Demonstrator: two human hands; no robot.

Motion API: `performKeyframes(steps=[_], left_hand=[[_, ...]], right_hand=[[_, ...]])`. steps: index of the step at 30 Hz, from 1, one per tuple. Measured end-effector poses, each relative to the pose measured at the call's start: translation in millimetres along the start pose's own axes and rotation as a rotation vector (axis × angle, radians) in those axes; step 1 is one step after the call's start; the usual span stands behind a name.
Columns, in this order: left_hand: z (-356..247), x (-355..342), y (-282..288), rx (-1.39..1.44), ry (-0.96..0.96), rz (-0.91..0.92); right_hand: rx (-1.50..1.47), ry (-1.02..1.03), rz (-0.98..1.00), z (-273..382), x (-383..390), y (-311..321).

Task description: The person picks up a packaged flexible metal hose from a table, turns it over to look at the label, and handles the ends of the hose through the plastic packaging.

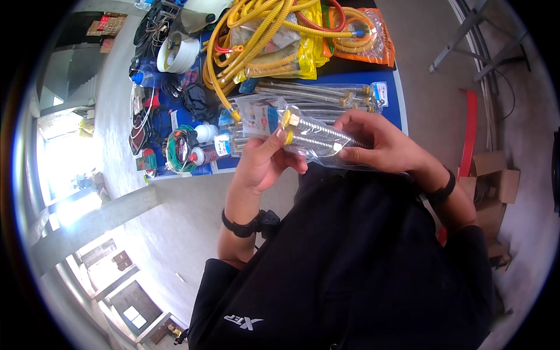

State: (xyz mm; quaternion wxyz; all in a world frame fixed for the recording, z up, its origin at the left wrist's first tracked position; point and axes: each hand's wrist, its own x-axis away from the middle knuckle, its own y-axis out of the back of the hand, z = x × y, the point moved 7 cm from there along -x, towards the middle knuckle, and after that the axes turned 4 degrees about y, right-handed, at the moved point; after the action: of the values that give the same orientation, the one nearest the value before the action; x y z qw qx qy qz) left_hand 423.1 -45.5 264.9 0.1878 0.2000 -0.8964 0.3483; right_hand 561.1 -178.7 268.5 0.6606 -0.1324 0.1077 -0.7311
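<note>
Between my two hands is a clear plastic bag of braided metal hoses (318, 133) with yellow-capped brass ends, held over the table's near edge. My left hand (265, 158) pinches the bag by those ends, its thumb on top. Wrapped round the bag's other end is my right hand (379, 140), fingers over the top and thumb below. Just beyond lie more bagged metal hoses (315, 93) on the blue tabletop, partly hidden by the held bag.
Yellow corrugated hoses (256, 29) lie piled at the back, beside an orange-edged bag (373, 44). A white tape roll (178, 53), a coil of green wire (179, 150) and a spray can (204, 155) crowd the left. Cardboard boxes (496, 181) stand on the floor at right.
</note>
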Motion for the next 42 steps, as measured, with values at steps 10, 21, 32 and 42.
performKeyframes(steps=[10, 21, 32, 42], left_hand=[[5, 0, 14, 0.133, 0.012, -0.027], [-29, 8, -11, -0.025, -0.408, -0.275], [-41, 17, -11, -0.542, -0.351, -0.224], [-50, 20, -18, -0.685, -0.442, -0.279]], right_hand=[[0.039, -0.104, 0.082, -1, 1, -3], [0.062, -0.08, 0.065, -2, -2, -3], [0.264, -0.017, 0.03, 3, 5, 5], [0.492, 0.057, 0.004, 19, 7, 7]])
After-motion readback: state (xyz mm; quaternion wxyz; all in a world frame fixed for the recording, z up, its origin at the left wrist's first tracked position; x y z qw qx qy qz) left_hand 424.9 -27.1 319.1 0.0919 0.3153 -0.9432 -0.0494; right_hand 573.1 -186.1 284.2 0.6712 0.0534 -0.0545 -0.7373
